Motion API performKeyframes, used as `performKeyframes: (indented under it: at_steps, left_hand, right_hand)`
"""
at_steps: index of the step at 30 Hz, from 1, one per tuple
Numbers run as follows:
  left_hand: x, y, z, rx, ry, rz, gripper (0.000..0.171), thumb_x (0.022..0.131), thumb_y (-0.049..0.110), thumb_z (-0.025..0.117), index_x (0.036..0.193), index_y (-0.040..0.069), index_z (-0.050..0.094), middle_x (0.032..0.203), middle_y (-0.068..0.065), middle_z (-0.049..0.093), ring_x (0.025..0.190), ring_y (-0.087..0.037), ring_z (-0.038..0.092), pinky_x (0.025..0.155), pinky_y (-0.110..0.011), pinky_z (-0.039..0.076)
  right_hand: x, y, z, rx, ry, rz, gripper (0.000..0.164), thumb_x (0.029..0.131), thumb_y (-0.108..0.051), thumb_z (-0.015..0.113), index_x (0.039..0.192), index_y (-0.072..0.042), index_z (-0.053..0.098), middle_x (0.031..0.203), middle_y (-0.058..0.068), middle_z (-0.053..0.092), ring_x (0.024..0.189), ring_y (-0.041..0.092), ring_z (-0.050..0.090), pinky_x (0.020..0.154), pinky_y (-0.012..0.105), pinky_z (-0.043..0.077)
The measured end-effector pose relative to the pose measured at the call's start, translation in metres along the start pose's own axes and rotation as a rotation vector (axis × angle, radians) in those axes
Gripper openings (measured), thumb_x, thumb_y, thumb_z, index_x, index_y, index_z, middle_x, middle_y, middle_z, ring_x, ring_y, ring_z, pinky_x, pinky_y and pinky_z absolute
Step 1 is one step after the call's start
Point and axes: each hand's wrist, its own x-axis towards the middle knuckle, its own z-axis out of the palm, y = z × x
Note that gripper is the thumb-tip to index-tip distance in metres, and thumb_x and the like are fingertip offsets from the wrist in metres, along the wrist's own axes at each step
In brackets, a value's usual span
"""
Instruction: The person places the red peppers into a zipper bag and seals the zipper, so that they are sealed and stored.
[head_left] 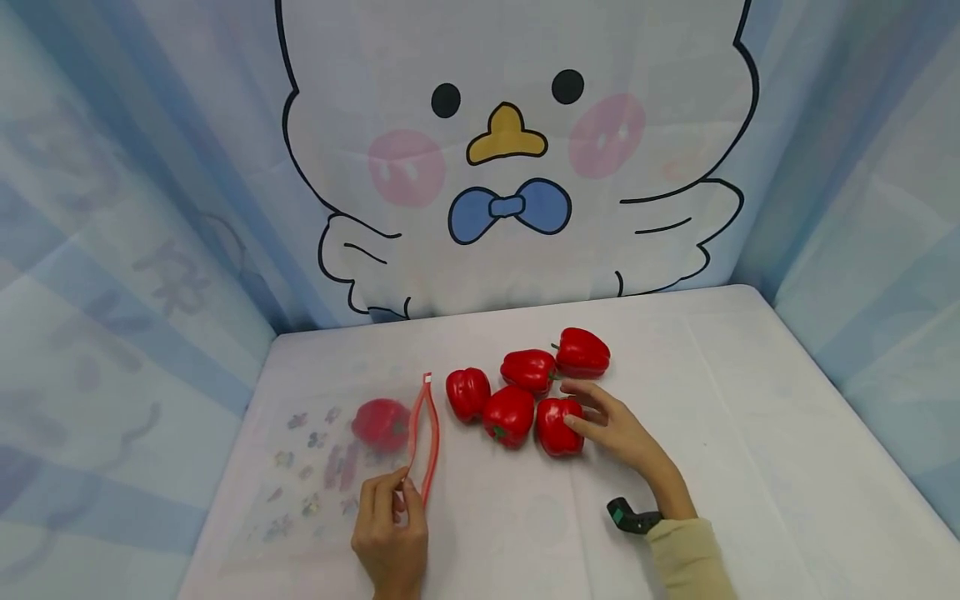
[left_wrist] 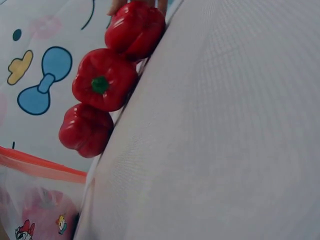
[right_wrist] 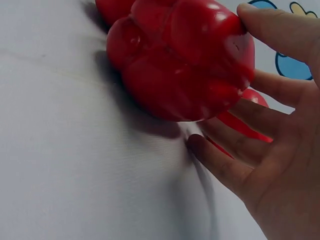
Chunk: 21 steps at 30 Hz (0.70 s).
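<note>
My left hand (head_left: 390, 525) pinches the red zip edge of a clear printed zip bag (head_left: 300, 492) between thumb and fingers. The bag lies flat at the left, its mouth parted, with one red bell pepper (head_left: 378, 425) inside. My right hand (head_left: 615, 425) is spread around the nearest loose red bell pepper (head_left: 557, 429). In the right wrist view its thumb is at the pepper's upper side (right_wrist: 185, 60), while the other fingers reach loosely behind it. That pepper rests on the table, and some fingertips are hidden behind it.
Several more red bell peppers (head_left: 508, 415) cluster between the bag and my right hand, reaching toward the back. A white cloth covers the table (head_left: 750, 467). A black strap device (head_left: 633, 518) sits at my right wrist. A printed cartoon curtain (head_left: 510, 275) hangs behind the table.
</note>
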Motion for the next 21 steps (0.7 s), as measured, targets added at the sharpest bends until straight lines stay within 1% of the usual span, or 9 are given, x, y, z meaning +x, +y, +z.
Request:
performKeyframes:
  at_steps: [3,8,13,18,21]
  left_hand:
    - [0.0,0.0,0.0,0.01,-0.011,-0.007,0.015,0.081,-0.002,0.072,0.094,0.002,0.078,0.082,-0.007,0.065,0.06,-0.01,0.049,0.053,-0.019,0.037]
    - [-0.001,0.0,-0.001,0.013,-0.016,-0.022,0.017,0.081,-0.003,0.072,0.095,0.003,0.078,0.082,-0.007,0.065,0.061,-0.01,0.049,0.054,-0.018,0.037]
    - [-0.001,0.0,-0.001,0.005,-0.007,-0.03,0.018,0.08,-0.004,0.073,0.095,0.003,0.078,0.081,-0.006,0.065,0.06,-0.011,0.049,0.053,-0.018,0.037]
    - [-0.001,0.0,0.0,-0.004,0.003,-0.027,0.018,0.079,-0.004,0.072,0.095,0.004,0.079,0.082,-0.006,0.066,0.059,-0.011,0.049,0.053,-0.018,0.037]
    - [0.0,0.0,0.001,-0.006,0.007,-0.016,0.018,0.079,-0.003,0.072,0.095,0.004,0.079,0.082,-0.006,0.066,0.059,-0.012,0.049,0.053,-0.018,0.037]
  right_hand:
    - [0.001,0.0,-0.001,0.005,-0.029,0.016,0.061,0.099,-0.02,0.07,0.153,-0.005,0.045,0.154,0.021,0.051,0.143,0.047,0.047,0.116,0.062,0.041]
    - [0.002,-0.004,-0.004,-0.044,-0.093,0.034,0.063,0.1,-0.026,0.067,0.154,-0.004,0.044,0.157,0.022,0.049,0.144,0.047,0.047,0.116,0.06,0.042]
    - [0.002,-0.005,-0.006,-0.078,-0.151,0.043,0.061,0.102,-0.029,0.064,0.155,-0.007,0.045,0.158,0.019,0.048,0.146,0.045,0.046,0.117,0.058,0.042]
    - [0.004,-0.008,-0.01,-0.099,-0.175,0.067,0.059,0.102,-0.032,0.063,0.154,-0.009,0.047,0.156,0.018,0.052,0.144,0.044,0.048,0.115,0.059,0.045]
    - [0.005,-0.009,-0.011,-0.097,-0.179,0.063,0.058,0.102,-0.031,0.063,0.153,-0.008,0.048,0.154,0.019,0.053,0.143,0.045,0.049,0.114,0.06,0.045]
